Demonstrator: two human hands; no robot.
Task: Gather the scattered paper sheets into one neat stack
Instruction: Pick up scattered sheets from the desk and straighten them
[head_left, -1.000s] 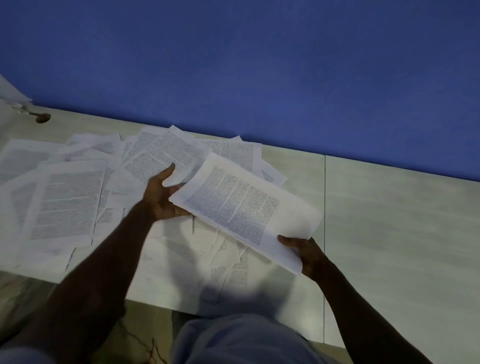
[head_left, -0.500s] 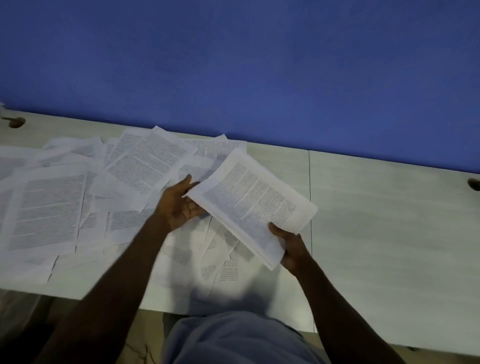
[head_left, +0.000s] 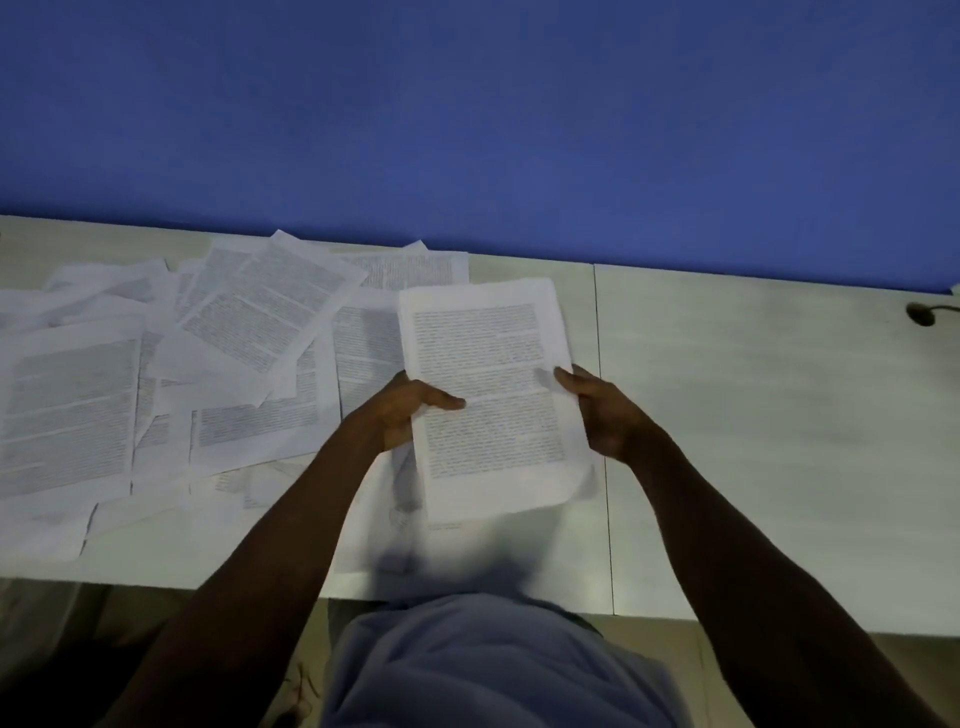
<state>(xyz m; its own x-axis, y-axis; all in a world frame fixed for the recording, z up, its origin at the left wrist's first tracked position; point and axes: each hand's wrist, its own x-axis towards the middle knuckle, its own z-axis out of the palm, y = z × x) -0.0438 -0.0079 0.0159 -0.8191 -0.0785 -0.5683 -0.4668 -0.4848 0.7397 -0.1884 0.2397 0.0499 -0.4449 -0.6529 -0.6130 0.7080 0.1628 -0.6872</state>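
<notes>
Now squared up: the held bundle of white printed paper sheets (head_left: 485, 395), which a second ago lay skewed with its long edge running toward 4 o'clock, stands nearly upright in the view, long axis 12 to 6. It has also drawn in toward the body and sits over the pale wooden surface (head_left: 753, 415), just left of the seam between the two boards.

The left hand (head_left: 402, 415), earlier only touching the bundle's far corner, has come round to the 9 o'clock edge. The right hand (head_left: 605, 413) has shifted from the near corner up to the 3 o'clock edge. Both hands bracket the bundle at mid-height.

Meaning for the task: my reading is that this is an alignment step, edges being evened before more sheets are added. Lower end of the bundle is blurred, so it may be in motion; cannot tell whether it touches the surface.

Fingers: left thumb lies flat across the printed face, pointing to 3 o'clock, the other fingers curled behind the sheets and hidden; a clamped pinch on the edge. Right thumb tip rests on the face near the edge, fingers wrapped behind; likewise clamped on the bundle.

Left to do: the scattered white printed pages (head_left: 171, 379) overlap in a loose spread from 9 to 11 o'clock of the bundle, some tucked beneath it. Most of the gathering looks undone.

Also noted: blue wall (head_left: 467, 119) behind; small dark round fitting (head_left: 922, 313) at 3 o'clock far edge.
</notes>
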